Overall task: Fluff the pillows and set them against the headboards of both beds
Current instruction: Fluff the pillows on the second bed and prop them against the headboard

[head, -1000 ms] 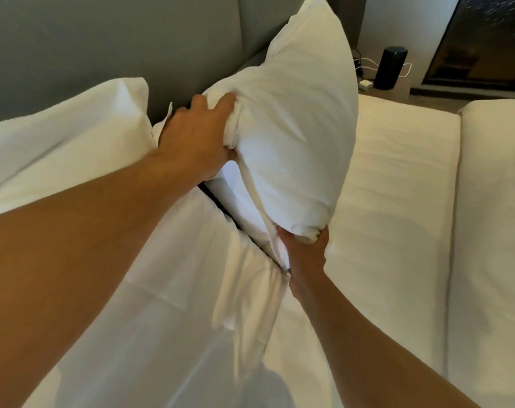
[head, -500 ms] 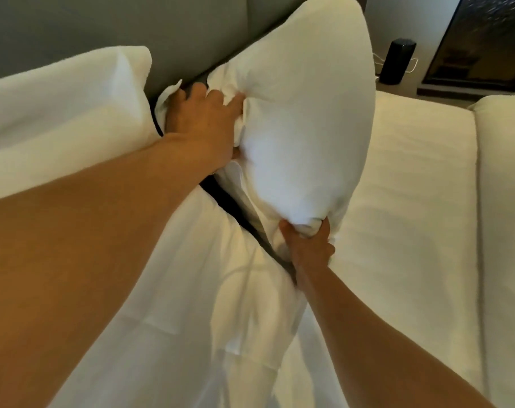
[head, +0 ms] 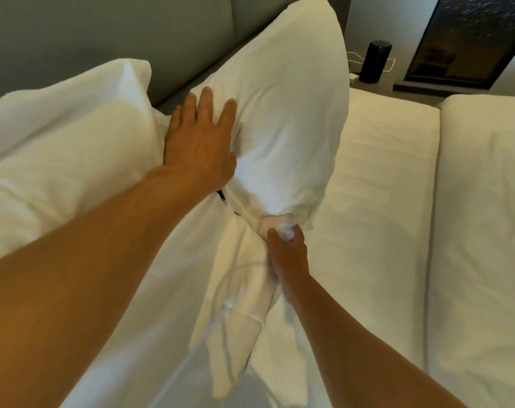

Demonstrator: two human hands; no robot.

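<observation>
Against the grey headboard [head: 173, 39], a white pillow [head: 285, 113] is held upright and tilted, its lower corner bunched in the right hand [head: 285, 254], whose fingers are closed tight on the fabric. Its near face is pressed by the left hand [head: 200, 142], which lies flat with fingers spread apart. A second pillow [head: 67, 136] lies just to the left on the bed [head: 383, 187], with a black cylindrical speaker [head: 374, 60] seen beyond.

Black cylinder speaker [head: 374, 60] with white cable [head: 354, 55], beside dark window [head: 473, 39]
</observation>
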